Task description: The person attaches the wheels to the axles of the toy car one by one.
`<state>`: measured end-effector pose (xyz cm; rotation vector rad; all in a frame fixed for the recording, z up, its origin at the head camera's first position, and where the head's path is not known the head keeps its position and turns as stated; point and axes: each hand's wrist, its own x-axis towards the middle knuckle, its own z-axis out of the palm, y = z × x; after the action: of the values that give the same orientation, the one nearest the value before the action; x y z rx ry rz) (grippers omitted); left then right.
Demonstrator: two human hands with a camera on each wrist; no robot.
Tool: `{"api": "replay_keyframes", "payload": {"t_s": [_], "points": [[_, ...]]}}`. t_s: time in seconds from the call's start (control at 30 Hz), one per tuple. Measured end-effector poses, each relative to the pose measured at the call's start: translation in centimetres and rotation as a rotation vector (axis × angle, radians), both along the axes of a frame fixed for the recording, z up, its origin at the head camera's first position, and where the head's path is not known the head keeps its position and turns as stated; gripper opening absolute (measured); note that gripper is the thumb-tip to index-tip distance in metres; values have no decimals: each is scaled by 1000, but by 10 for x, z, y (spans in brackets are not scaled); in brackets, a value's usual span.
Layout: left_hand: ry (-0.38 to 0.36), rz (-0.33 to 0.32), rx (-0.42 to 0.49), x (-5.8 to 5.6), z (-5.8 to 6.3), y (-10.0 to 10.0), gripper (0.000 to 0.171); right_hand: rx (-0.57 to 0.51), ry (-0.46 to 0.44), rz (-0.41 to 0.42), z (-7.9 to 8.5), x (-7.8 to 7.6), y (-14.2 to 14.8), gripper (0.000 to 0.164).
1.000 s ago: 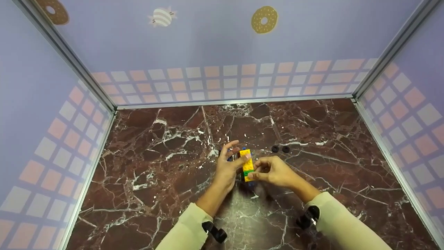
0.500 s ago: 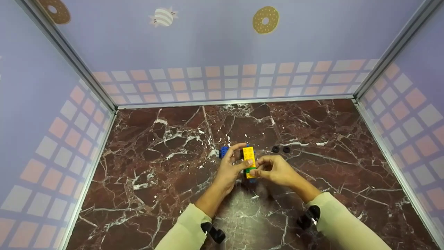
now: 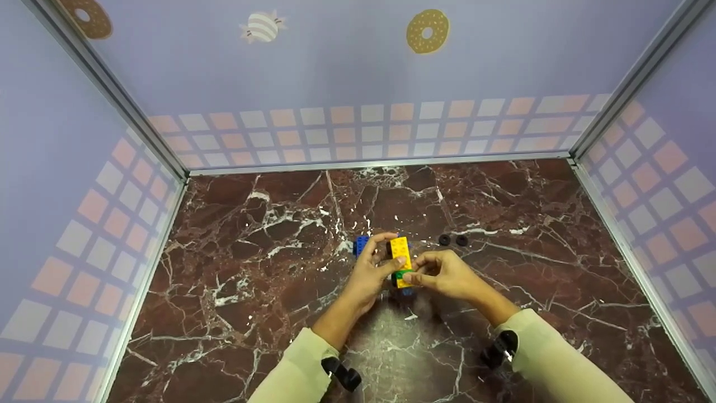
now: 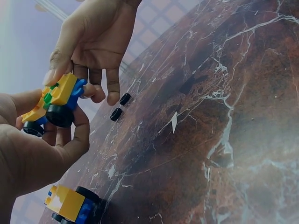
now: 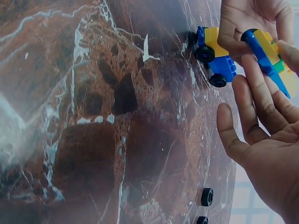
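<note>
Between both hands is a toy car of building bricks [image 3: 400,246], with yellow bricks on a blue base and black wheels. My left hand [image 3: 364,275] grips it from the left, thumb on the yellow top. From the other side, my right hand [image 3: 450,275] pinches the near end between thumb and fingers, at a small green brick [image 4: 47,99] set among the yellow ones. The car is held above the table in both wrist views. A second brick car [image 5: 212,43], yellow and blue with black wheels, stands on the table, partly hidden behind my left hand in the head view.
Two loose black wheels [image 3: 452,240] lie on the table beyond my right hand. The dark red marble-patterned tabletop [image 3: 268,268] is bounded by patterned panels at the back [image 3: 347,67] and both sides.
The held car and my left hand have shifted slightly away and to the right, uncovering the second car's blue part. Both hands keep their hold; the last half second shows almost no movement.
</note>
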<state>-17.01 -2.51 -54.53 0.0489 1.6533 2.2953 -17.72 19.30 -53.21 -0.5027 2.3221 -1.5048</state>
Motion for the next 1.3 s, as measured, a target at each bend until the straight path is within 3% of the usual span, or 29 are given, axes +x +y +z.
{"api": "replay_keyframes", "payload": {"t_s": [0.3,0.73,1.3], "points": [[-16,11,64,0,0,-2,58,68,87,-3,-3,-6,14,33],[-75,-2,71,-1,-2,-6,56,340,422,-162,-11,-20,31,29],[-87,-11,48,2,-1,-9,59,524,509,-233,-27,-31,48,47]]}}
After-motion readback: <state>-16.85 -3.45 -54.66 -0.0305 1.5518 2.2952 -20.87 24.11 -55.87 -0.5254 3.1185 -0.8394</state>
